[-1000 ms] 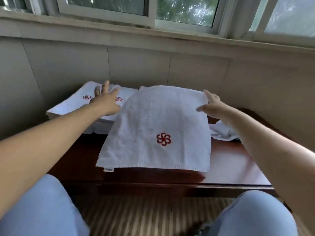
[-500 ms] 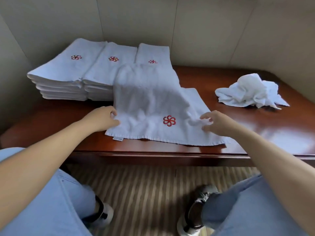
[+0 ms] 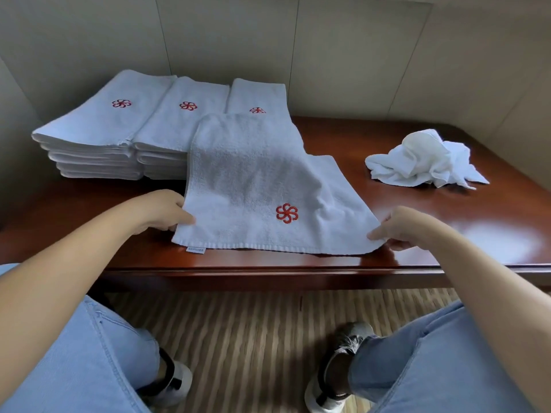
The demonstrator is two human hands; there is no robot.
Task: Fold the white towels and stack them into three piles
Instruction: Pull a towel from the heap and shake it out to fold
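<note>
I hold a white towel [image 3: 253, 186] by its near edge on the dark wooden table [image 3: 402, 257], my left hand [image 3: 161, 211] pinching the left side of that edge and my right hand [image 3: 402, 228] pinching the right corner, thumb on top and fingers curled beneath. The towel lies between my two grips with its red flower logo [image 3: 286, 213] facing up, closer to my right hand than to my left, and a small label [image 3: 195, 250] sticks out from the hem just below my left thumb. Half a second ago my hands sat further in on the cloth; now they are at its outer edges, and the near hem is drawn flatter and straighter. Beyond my grips the towel's far end climbs onto the third pile [image 3: 258, 96], covering its front. Beyond my left hand stand the first pile [image 3: 98, 123] and second pile [image 3: 179, 120], touching side by side, each topped with the same red mark. Well beyond my right hand a crumpled towel [image 3: 423, 159] sits in a heap, where it was before. Below the table edge are my jeans [image 3: 74, 362] and shoes [image 3: 337, 374] on a striped floor [image 3: 244, 332].
</note>
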